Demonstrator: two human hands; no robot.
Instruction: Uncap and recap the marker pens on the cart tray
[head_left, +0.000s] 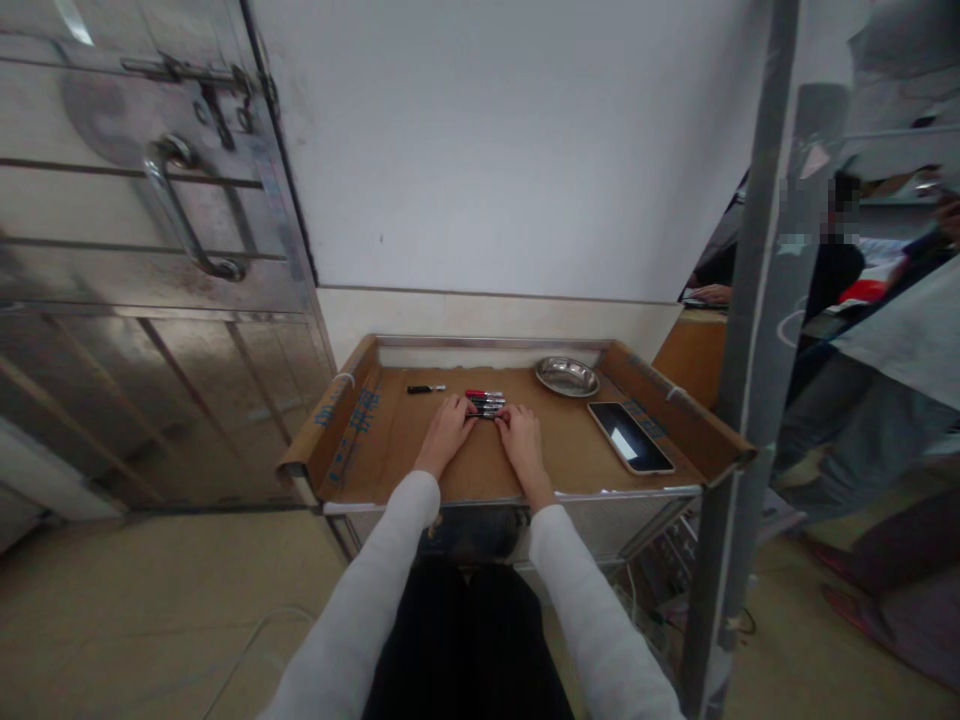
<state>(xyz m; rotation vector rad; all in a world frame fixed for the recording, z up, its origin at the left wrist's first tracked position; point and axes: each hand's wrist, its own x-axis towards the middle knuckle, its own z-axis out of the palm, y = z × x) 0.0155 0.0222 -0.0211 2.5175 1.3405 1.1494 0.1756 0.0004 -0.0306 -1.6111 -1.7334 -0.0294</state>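
On the cardboard-lined table, several markers lie side by side in a short stack of rows, with a red marker [484, 394] farthest from me and black ones nearer. My left hand [448, 430] is closed at the left end of the nearest black marker [486, 414]. At the other end of that same marker, my right hand [520, 436] has its fingers closed too. The marker lies level between my fingertips, parallel to the row. Farther left, apart from the row, lies another black marker [426, 388] with a pale end.
A shiny metal dish [568, 376] stands at the back right, with a phone [630, 437] nearer me. Folded cardboard walls [330, 420] edge the table. A grey post [757, 330] rises on the right; people are beyond it. A metal door [150, 260] is left.
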